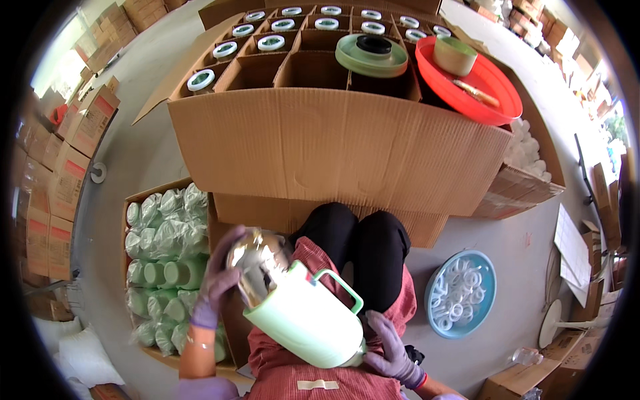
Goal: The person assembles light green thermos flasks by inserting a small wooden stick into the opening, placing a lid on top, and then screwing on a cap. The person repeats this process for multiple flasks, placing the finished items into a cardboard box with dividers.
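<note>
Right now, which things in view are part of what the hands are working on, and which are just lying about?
In hand:
- pale green flask shell, steadied by right hand
- silvery glass liner, held by left hand
- divided carton of capped flasks
- box of wrapped green shells

Lying about:
- red basin
- blue dish of white rings
- stacked cartons

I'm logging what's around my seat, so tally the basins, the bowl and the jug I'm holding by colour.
Red basin: 1
Blue basin: 1
Pale green bowl: 1
Pale green jug, held by left hand and right hand: 1
Total: 4
</note>
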`<state>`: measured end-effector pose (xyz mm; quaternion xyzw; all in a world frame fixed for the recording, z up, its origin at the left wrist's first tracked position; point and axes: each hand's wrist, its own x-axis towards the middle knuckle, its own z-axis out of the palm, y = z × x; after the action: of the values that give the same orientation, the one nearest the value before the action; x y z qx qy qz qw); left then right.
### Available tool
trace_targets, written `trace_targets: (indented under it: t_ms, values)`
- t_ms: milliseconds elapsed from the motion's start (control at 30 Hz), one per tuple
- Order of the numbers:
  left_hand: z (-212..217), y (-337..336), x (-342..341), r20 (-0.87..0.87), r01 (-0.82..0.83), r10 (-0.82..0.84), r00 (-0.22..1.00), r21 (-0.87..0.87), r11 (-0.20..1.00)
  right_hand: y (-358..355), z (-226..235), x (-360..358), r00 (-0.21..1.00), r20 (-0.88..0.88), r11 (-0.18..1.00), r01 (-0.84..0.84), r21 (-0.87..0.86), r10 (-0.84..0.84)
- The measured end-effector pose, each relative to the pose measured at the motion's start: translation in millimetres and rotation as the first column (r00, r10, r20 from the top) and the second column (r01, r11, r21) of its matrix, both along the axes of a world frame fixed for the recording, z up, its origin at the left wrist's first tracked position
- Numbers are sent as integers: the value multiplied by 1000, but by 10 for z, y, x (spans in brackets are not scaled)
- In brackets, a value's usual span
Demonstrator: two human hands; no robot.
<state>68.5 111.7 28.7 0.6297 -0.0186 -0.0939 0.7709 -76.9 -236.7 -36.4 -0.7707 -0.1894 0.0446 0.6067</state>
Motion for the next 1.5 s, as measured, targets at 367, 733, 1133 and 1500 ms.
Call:
trace_targets:
  t_ms: [367,733,1133,1500]
  values:
    - [-713,128,-1317,-88,-108,138,987,283,953,990,544,1020,933,-59,687,-216,693,354]
    - [-1140,514,-1056,28,0,-15,999,477,879,1076,606,1338,921,144,849,-389,358,361]
    - [-1055,473,-653,-48,124,-122,991,657,743,861,812,1426,988,97,929,-144,342,117]
    - [1058,-652,593,168,386,-824,541,821,421,58,340,696,954,-203,671,-300,-678,221]
